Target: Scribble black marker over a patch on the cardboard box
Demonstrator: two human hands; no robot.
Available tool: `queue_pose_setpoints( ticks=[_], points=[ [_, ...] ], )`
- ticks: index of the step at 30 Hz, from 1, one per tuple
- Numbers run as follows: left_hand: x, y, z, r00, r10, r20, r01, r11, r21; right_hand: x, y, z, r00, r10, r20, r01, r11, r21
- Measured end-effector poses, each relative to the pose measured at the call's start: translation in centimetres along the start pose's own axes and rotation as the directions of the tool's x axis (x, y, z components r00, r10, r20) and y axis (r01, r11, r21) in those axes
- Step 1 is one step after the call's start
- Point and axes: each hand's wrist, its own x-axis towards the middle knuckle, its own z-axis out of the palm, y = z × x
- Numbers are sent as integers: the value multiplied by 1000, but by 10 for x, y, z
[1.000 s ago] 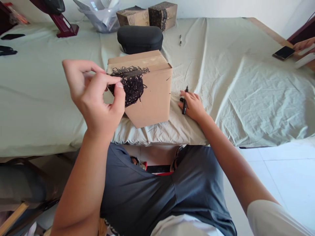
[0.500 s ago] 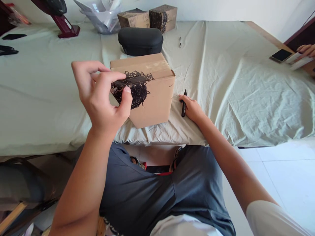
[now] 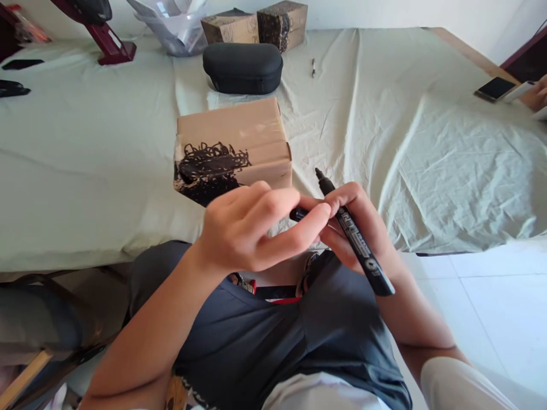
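Observation:
My right hand (image 3: 363,219) is wrapped around a black marker (image 3: 356,242), whose bare tip points up and away from me. Beside it, my left hand (image 3: 256,225) has its fingers closed around a small black marker cap (image 3: 298,214). The fingertips of both hands meet here, and part of the cap is hidden. Just beyond them a brown cardboard box (image 3: 239,128) rests on the cloth, with dense black scribbles across its near left edge. My left hand covers part of the box's front.
A black zip case (image 3: 243,68) lies behind the box. Farther back are two scribbled cardboard boxes (image 3: 282,25) and a clear plastic basket (image 3: 175,28). A small pen (image 3: 313,67) lies right of the case. Another person's hand (image 3: 537,97) is near a phone (image 3: 494,89).
My left hand has left the box and come down right to meet my right hand. The marker has been raised off the cloth toward me. The box has shifted slightly left and turned.

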Motion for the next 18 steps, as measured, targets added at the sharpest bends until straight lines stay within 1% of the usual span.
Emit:
queue_pose_setpoints(
  ticks=[1, 3, 5, 8, 9, 10, 11, 13, 14, 15, 16, 18],
  points=[
    [2, 4, 4, 997, 77, -1, -77, 996, 51, -1, -4, 1, 1000, 16, 5, -16, 999, 34],
    [4, 6, 11, 959, 280, -34, -271, 949, 159, -2, -5, 3, 999, 51, -15, -48, 990, 129],
    [5, 4, 16, 947, 320, -34, -307, 930, 201, -2, -5, 6, 996, 83, -44, -70, 967, 246],
    [4, -1, 15, 931, 359, -63, -338, 915, 219, -3, -9, 13, 990, 113, -83, -73, 920, 386],
    [3, -4, 14, 927, 367, -74, -346, 915, 209, -2, -12, 16, 987, 105, -124, -44, 909, 415],
    [2, -6, 11, 928, 362, -84, -342, 920, 190, -2, -15, 18, 977, 91, -193, 2, 900, 436],
    [0, -9, 9, 938, 336, -89, -318, 934, 164, -1, -18, 20, 957, 78, -281, 59, 893, 447],
    [-3, -15, 3, 968, 229, -103, -218, 970, 111, 2, -21, 21, 894, 66, -444, 158, 879, 449],
    [-4, -18, 1, 977, 178, -117, -169, 982, 87, 4, -22, 21, 871, 72, -485, 180, 874, 452],
    [-5, -20, 0, 982, 142, -129, -134, 989, 69, 6, -23, 21, 864, 79, -497, 185, 869, 459],
    [-5, -22, -1, 981, 129, -145, -121, 991, 63, 7, -22, 21, 872, 81, -483, 180, 864, 470],
    [-4, -22, -1, 968, 172, -182, -158, 984, 85, 10, -21, 21, 902, 68, -426, 170, 851, 497]
  ],
)
